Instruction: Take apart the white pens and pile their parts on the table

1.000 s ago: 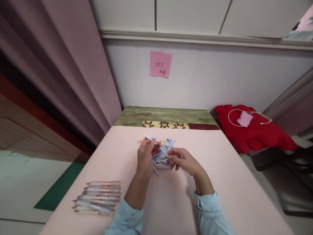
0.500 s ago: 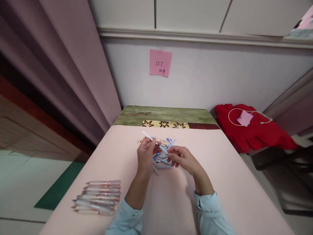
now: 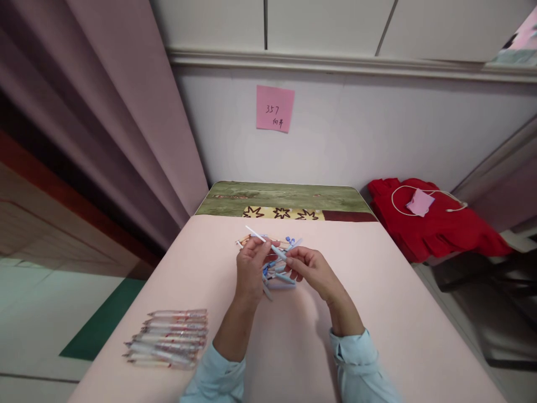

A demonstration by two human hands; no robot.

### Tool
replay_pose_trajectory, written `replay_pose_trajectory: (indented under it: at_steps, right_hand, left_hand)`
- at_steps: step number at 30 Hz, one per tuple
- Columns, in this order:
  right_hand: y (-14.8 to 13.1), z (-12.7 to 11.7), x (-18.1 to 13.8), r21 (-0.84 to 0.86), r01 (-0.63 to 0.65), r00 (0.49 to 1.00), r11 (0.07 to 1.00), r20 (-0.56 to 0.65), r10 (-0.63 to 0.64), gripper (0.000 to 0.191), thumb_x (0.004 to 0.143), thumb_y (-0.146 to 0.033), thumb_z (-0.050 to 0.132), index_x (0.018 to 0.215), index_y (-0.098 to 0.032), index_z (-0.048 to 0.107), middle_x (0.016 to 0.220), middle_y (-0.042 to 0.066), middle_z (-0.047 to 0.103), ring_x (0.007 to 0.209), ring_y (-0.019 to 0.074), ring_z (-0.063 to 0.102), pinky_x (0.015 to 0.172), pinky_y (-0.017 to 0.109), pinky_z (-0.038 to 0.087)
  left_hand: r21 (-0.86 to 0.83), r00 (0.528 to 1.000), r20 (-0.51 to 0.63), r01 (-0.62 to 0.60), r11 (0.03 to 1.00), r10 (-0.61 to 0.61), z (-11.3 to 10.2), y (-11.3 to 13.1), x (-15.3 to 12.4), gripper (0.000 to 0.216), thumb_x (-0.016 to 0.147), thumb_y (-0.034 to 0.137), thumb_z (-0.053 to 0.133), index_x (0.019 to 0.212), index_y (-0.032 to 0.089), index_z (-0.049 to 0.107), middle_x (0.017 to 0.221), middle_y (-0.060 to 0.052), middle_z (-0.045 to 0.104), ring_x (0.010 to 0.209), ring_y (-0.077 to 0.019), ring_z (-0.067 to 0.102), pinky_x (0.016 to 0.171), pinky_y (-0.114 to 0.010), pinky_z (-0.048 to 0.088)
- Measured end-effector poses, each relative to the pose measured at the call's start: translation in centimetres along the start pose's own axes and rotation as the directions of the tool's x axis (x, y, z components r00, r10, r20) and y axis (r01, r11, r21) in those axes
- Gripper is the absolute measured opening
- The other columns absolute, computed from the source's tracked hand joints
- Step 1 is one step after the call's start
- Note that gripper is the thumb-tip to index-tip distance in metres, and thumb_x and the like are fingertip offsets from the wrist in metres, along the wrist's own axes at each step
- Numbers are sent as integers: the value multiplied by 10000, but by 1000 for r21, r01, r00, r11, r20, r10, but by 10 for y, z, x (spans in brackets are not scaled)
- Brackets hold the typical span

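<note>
Both hands meet over a loose pile of pen parts point(image 3: 280, 268) in the middle of the pink table point(image 3: 377, 313). My left hand point(image 3: 250, 270) is closed on a thin white refill point(image 3: 258, 235) that sticks out up and to the left. My right hand point(image 3: 310, 267) pinches a light blue pen barrel point(image 3: 278, 252) whose end meets the refill between the two hands. The pile holds blue and pale pieces, partly hidden by my fingers.
A neat row of several assembled pens point(image 3: 170, 338) lies at the table's near left. A green patterned cloth point(image 3: 281, 200) covers the far end by the wall. A pink sticky note point(image 3: 274, 108) hangs on the wall. Red fabric point(image 3: 432, 226) with a white cable lies at right.
My hands have drawn closer together, and the blue barrel has moved up and left along the white refill. The row of pens has not moved.
</note>
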State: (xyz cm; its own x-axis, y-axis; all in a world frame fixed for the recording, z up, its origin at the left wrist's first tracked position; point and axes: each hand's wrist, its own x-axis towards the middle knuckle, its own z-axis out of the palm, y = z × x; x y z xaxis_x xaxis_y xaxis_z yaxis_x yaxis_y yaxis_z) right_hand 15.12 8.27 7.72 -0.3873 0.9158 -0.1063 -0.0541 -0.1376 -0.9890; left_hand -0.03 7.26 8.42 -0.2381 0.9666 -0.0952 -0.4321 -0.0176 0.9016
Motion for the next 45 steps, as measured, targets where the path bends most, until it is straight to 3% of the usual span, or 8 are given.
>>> replay_pose_trajectory:
  at_steps: [5,11,15,21,25,45]
  right_hand:
    - [10,0,3,111,-29,997,993,70,21,348,765,-491,716,871,-164,659,718,17,681,549,100,573,523,217,426]
    - [17,0,7,236,-89,995,968,62,76,395,728,-503,748,903,-156,678,778,49,716,603,127,640,529,214,457]
    - [17,0,7,262,-104,994,959,54,93,405,714,-505,758,901,-153,687,742,43,713,543,113,624,466,190,423]
    - [16,-1,7,228,-141,987,963,114,117,403,727,-520,737,848,-139,683,655,31,696,451,89,566,405,174,373]
    - [13,1,6,217,-155,983,964,130,129,412,717,-527,740,839,-139,674,663,35,703,458,94,574,417,178,387]
    - [9,10,6,328,-186,982,926,96,163,387,674,-480,786,778,-130,655,642,34,695,463,87,567,436,175,400]
  left_hand:
    - [44,998,61,-22,999,20,0,0,0,277,721,379,743,821,133,665,863,-73,727,671,-151,657,656,-268,519]
    - [28,999,42,-3,1000,2,-1,0,0,506,835,576,553,964,107,690,854,-126,737,749,-212,693,731,-333,533]
    - [-1,999,42,14,1000,-13,1,-1,-1,430,778,514,658,935,114,681,824,-109,739,719,-205,694,709,-319,533]
    - [-61,994,-112,-6,998,-1,1,-2,2,329,696,420,759,830,133,670,725,-42,708,596,-145,637,597,-278,523]
    - [-105,994,-108,5,994,-16,-2,-1,5,272,668,374,778,708,137,651,723,-20,683,584,-117,598,565,-248,495]
    - [-146,995,-40,86,986,-92,2,-8,5,236,675,339,757,718,144,630,672,-10,651,572,-110,579,560,-229,469]
